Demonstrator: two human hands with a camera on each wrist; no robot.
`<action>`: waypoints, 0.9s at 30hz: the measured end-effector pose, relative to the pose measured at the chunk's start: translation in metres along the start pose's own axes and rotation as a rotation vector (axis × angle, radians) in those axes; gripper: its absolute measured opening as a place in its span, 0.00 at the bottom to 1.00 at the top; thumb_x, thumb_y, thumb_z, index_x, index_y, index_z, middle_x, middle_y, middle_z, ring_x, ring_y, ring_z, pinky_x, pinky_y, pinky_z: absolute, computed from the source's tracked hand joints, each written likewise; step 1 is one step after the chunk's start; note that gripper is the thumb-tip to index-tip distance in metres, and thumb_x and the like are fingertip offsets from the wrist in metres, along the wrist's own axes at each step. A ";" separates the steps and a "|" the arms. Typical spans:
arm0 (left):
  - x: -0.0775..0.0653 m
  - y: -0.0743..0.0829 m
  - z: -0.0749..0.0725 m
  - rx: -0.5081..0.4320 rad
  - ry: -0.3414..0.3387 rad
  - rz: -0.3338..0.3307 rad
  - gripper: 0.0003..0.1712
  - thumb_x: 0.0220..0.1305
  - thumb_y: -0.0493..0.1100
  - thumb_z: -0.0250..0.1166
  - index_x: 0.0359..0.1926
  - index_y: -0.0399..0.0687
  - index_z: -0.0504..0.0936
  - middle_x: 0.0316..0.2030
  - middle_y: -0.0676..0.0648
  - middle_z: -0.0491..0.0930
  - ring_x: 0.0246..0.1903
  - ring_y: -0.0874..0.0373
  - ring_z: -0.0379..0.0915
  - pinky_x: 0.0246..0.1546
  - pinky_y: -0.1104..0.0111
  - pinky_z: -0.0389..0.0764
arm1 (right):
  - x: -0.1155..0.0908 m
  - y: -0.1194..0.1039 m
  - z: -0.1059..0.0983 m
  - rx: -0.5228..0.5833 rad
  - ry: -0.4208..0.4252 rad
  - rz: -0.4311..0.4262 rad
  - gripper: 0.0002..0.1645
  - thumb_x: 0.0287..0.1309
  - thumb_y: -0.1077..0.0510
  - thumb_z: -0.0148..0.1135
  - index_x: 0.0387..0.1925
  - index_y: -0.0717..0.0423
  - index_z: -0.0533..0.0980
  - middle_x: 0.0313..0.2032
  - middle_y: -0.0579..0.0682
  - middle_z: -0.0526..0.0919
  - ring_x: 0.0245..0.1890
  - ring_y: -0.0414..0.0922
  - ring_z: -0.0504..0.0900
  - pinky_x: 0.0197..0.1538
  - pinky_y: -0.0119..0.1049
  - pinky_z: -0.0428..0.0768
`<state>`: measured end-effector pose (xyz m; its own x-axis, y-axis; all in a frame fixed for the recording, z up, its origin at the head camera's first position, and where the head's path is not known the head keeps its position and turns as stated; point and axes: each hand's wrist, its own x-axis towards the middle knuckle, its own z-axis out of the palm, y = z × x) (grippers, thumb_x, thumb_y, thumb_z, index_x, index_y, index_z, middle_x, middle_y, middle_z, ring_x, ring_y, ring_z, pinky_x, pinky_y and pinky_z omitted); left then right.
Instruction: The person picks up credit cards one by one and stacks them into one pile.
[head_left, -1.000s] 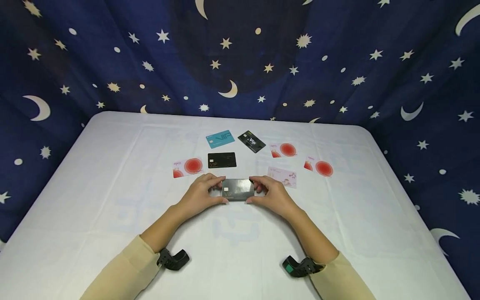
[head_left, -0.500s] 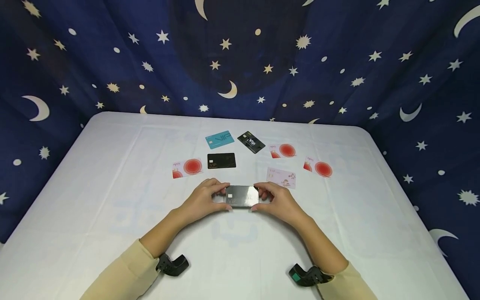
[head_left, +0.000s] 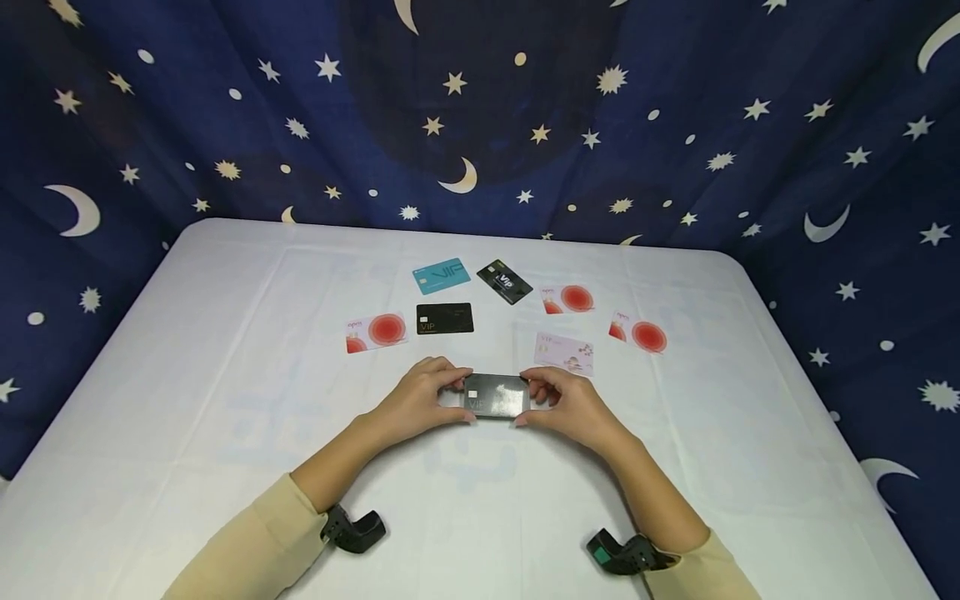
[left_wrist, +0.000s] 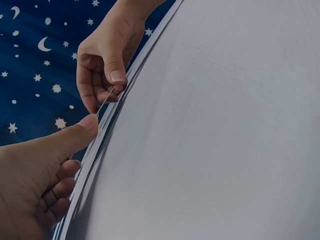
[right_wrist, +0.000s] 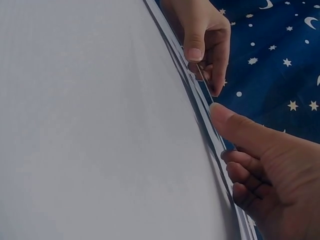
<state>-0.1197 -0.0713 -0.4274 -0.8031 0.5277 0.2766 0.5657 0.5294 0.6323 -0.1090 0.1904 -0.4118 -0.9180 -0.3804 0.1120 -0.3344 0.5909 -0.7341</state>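
A dark, glossy VIP card (head_left: 497, 396) is held face up between both hands, near the middle of the table. My left hand (head_left: 423, 396) pinches its left edge, thumb on the near side and fingers on the far side. On the opposite edge my right hand (head_left: 573, 408) pinches it the same way. Both wrist views show the card (left_wrist: 105, 101) edge-on as a thin line between the two thumbs. Just behind the right hand lies a pink VIP card (head_left: 562, 352), its near edge close to the fingers.
On the white-covered table (head_left: 225, 375), a black VIP card (head_left: 445, 318), a teal card (head_left: 441, 276) and another black card (head_left: 505, 282) lie farther back. Red-circle cards lie left (head_left: 377, 332) and right (head_left: 567, 299), with another red-circle card (head_left: 639, 333) farther right. A starry curtain (head_left: 337, 150) hangs behind.
Both hands have carried the dark VIP card to the right and a little toward the person. The cards lying on the table have stayed in place.
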 end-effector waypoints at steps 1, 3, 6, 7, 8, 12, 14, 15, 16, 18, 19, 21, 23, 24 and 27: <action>0.001 0.000 0.001 0.006 -0.004 0.003 0.36 0.43 0.53 0.76 0.53 0.42 0.80 0.35 0.53 0.75 0.41 0.60 0.67 0.46 0.65 0.70 | 0.000 0.000 -0.001 -0.002 -0.004 -0.001 0.34 0.32 0.54 0.80 0.47 0.59 0.78 0.30 0.46 0.79 0.30 0.41 0.75 0.33 0.29 0.74; 0.002 0.000 0.003 0.019 -0.010 0.012 0.35 0.44 0.54 0.76 0.53 0.42 0.80 0.35 0.53 0.75 0.42 0.59 0.68 0.47 0.64 0.70 | -0.001 0.002 -0.002 -0.007 -0.008 -0.003 0.34 0.32 0.54 0.81 0.46 0.59 0.78 0.30 0.46 0.79 0.29 0.41 0.74 0.33 0.28 0.73; 0.004 0.001 0.006 0.029 -0.016 0.017 0.35 0.45 0.54 0.76 0.53 0.41 0.80 0.35 0.53 0.75 0.42 0.58 0.68 0.47 0.63 0.70 | -0.001 0.005 -0.004 -0.028 -0.015 -0.008 0.34 0.32 0.53 0.81 0.45 0.59 0.78 0.29 0.45 0.78 0.28 0.40 0.73 0.32 0.28 0.72; 0.005 0.001 0.006 0.030 -0.019 0.015 0.35 0.45 0.54 0.76 0.53 0.41 0.80 0.35 0.53 0.74 0.42 0.58 0.68 0.47 0.63 0.70 | -0.001 0.006 -0.005 -0.037 -0.018 -0.007 0.34 0.32 0.53 0.81 0.45 0.59 0.78 0.29 0.44 0.78 0.28 0.40 0.73 0.32 0.28 0.72; 0.006 0.001 0.007 0.031 -0.023 0.014 0.35 0.45 0.54 0.75 0.53 0.41 0.80 0.36 0.53 0.74 0.42 0.58 0.68 0.47 0.63 0.70 | -0.001 0.007 -0.005 -0.043 -0.021 -0.003 0.34 0.32 0.52 0.81 0.45 0.58 0.78 0.29 0.44 0.77 0.28 0.40 0.73 0.31 0.28 0.72; 0.009 0.003 0.010 0.024 -0.052 -0.014 0.35 0.45 0.55 0.75 0.53 0.42 0.80 0.35 0.53 0.74 0.41 0.58 0.67 0.47 0.63 0.69 | -0.001 0.009 -0.008 -0.072 -0.053 0.024 0.34 0.32 0.50 0.81 0.44 0.57 0.78 0.28 0.43 0.76 0.28 0.40 0.71 0.31 0.28 0.70; 0.011 0.004 0.011 0.023 -0.071 -0.026 0.35 0.45 0.56 0.75 0.53 0.43 0.80 0.35 0.53 0.74 0.41 0.58 0.67 0.47 0.62 0.69 | -0.001 0.009 -0.010 -0.083 -0.066 0.044 0.34 0.32 0.50 0.81 0.44 0.56 0.78 0.27 0.43 0.74 0.27 0.39 0.70 0.31 0.28 0.69; 0.012 0.005 0.011 0.025 -0.080 -0.030 0.35 0.45 0.56 0.75 0.53 0.43 0.80 0.35 0.53 0.74 0.41 0.59 0.67 0.47 0.62 0.69 | 0.000 0.009 -0.012 -0.087 -0.073 0.053 0.34 0.31 0.49 0.81 0.44 0.56 0.78 0.26 0.43 0.73 0.26 0.39 0.69 0.31 0.28 0.69; 0.013 0.005 0.012 0.029 -0.086 -0.032 0.35 0.45 0.56 0.75 0.53 0.44 0.80 0.35 0.53 0.74 0.40 0.59 0.66 0.48 0.62 0.69 | 0.000 0.008 -0.012 -0.090 -0.079 0.060 0.34 0.31 0.49 0.81 0.44 0.56 0.78 0.26 0.44 0.73 0.26 0.39 0.68 0.30 0.29 0.68; 0.014 0.006 0.013 0.033 -0.095 -0.032 0.35 0.45 0.56 0.74 0.53 0.44 0.80 0.35 0.53 0.74 0.40 0.59 0.66 0.48 0.62 0.68 | -0.001 0.007 -0.014 -0.096 -0.088 0.070 0.33 0.31 0.49 0.81 0.43 0.56 0.78 0.25 0.44 0.72 0.25 0.39 0.68 0.30 0.29 0.68; 0.014 0.006 0.014 0.036 -0.098 -0.030 0.35 0.45 0.56 0.74 0.53 0.44 0.80 0.35 0.53 0.74 0.39 0.59 0.66 0.48 0.62 0.68 | -0.001 0.008 -0.015 -0.098 -0.093 0.073 0.33 0.31 0.49 0.81 0.43 0.55 0.78 0.24 0.44 0.72 0.25 0.39 0.67 0.30 0.29 0.67; 0.015 0.007 0.015 0.043 -0.102 -0.024 0.35 0.46 0.56 0.74 0.53 0.44 0.80 0.35 0.54 0.74 0.39 0.60 0.65 0.49 0.62 0.67 | -0.001 0.009 -0.016 -0.100 -0.098 0.078 0.32 0.32 0.49 0.81 0.43 0.55 0.79 0.24 0.44 0.72 0.25 0.38 0.67 0.30 0.29 0.67; 0.016 0.008 0.016 0.043 -0.103 -0.020 0.34 0.46 0.56 0.74 0.53 0.44 0.80 0.35 0.53 0.73 0.39 0.59 0.65 0.48 0.62 0.67 | -0.002 0.010 -0.016 -0.103 -0.101 0.076 0.32 0.31 0.49 0.81 0.42 0.55 0.79 0.24 0.44 0.72 0.25 0.38 0.67 0.30 0.29 0.68; 0.016 0.008 0.017 0.042 -0.105 -0.019 0.34 0.46 0.56 0.74 0.53 0.44 0.80 0.35 0.53 0.73 0.39 0.59 0.65 0.48 0.62 0.67 | -0.002 0.011 -0.017 -0.104 -0.103 0.077 0.32 0.31 0.50 0.81 0.42 0.55 0.79 0.24 0.43 0.72 0.25 0.38 0.67 0.30 0.29 0.68; 0.017 0.010 0.017 0.039 -0.108 -0.024 0.34 0.46 0.55 0.74 0.53 0.44 0.80 0.36 0.53 0.73 0.40 0.59 0.65 0.48 0.62 0.66 | -0.002 0.013 -0.017 -0.094 -0.102 0.065 0.31 0.30 0.51 0.81 0.41 0.56 0.79 0.24 0.43 0.72 0.25 0.38 0.68 0.29 0.28 0.68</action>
<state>-0.1246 -0.0462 -0.4286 -0.7930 0.5817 0.1811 0.5550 0.5673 0.6083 -0.1147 0.2109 -0.4099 -0.9136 -0.4066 -0.0063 -0.2976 0.6792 -0.6709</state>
